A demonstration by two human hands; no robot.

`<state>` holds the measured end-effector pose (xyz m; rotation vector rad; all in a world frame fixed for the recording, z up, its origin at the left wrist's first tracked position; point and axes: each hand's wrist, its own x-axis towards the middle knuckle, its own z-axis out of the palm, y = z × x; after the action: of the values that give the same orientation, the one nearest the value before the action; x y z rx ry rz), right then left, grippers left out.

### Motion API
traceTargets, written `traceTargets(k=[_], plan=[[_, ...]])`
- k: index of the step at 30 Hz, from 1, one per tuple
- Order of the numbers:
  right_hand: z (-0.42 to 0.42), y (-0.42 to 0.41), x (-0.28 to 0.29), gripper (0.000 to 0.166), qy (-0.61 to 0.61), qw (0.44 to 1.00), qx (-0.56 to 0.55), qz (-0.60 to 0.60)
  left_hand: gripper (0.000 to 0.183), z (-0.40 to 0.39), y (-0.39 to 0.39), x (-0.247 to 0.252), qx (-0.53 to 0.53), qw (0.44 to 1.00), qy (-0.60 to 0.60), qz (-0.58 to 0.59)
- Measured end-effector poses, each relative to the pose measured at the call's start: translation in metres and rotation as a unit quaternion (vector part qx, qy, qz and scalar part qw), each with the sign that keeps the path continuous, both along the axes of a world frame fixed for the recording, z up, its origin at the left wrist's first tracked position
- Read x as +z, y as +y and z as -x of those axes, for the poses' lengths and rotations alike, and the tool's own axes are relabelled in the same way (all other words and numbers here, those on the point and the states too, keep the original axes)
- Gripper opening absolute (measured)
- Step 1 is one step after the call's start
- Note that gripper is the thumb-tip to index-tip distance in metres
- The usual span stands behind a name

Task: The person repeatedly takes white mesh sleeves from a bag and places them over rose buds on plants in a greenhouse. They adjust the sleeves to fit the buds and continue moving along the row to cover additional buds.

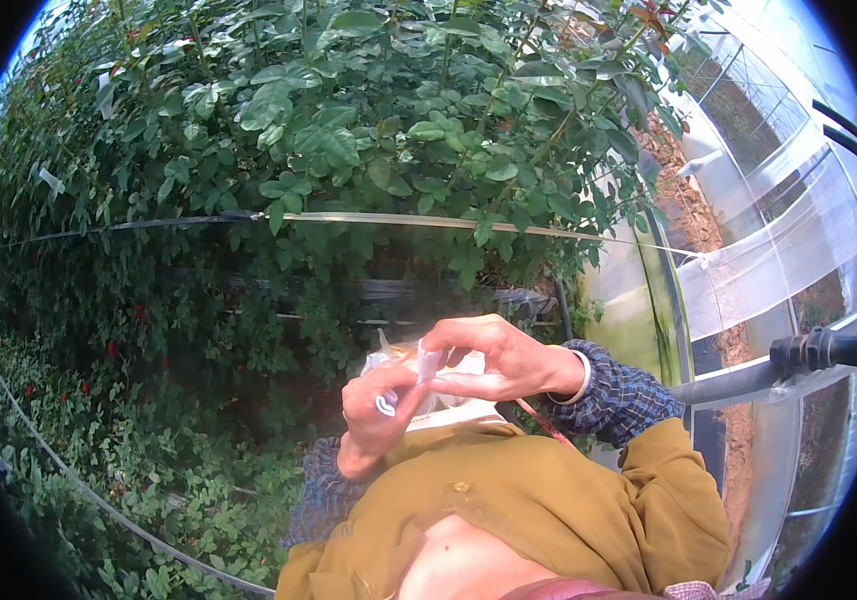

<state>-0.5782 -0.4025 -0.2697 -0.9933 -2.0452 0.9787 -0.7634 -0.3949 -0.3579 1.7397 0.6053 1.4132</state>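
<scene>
My left hand is in front of my chest, its fingers curled around a rolled piece of thin white material. My right hand, with a pale band at the wrist, pinches a small white sleeve-like piece between thumb and fingers. The two hands meet at this piece. Whether it is joined to the roll in my left hand I cannot tell. Just beyond and below the hands, a white bag hangs at my front, partly hidden by them.
Dense leafy rose plants fill the space ahead, with a taut support strap across them. A hose-like line curves along the lower left. At right are plastic greenhouse sheeting and a horizontal pipe with a black fitting.
</scene>
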Motion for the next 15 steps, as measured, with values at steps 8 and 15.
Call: traceTargets(k=[8, 15], plan=[[-0.056, -0.009, 0.013, 0.019, -0.062, 0.985, 0.103, 0.121, 0.036, -0.043, -0.017, 0.013, -0.239, 0.915, -0.192, 0.263], [-0.088, -0.012, 0.032, 0.016, 0.059, 0.976, 0.058, 0.202, 0.02, -0.088, 0.013, 0.036, -0.138, 0.984, -0.103, 0.046]])
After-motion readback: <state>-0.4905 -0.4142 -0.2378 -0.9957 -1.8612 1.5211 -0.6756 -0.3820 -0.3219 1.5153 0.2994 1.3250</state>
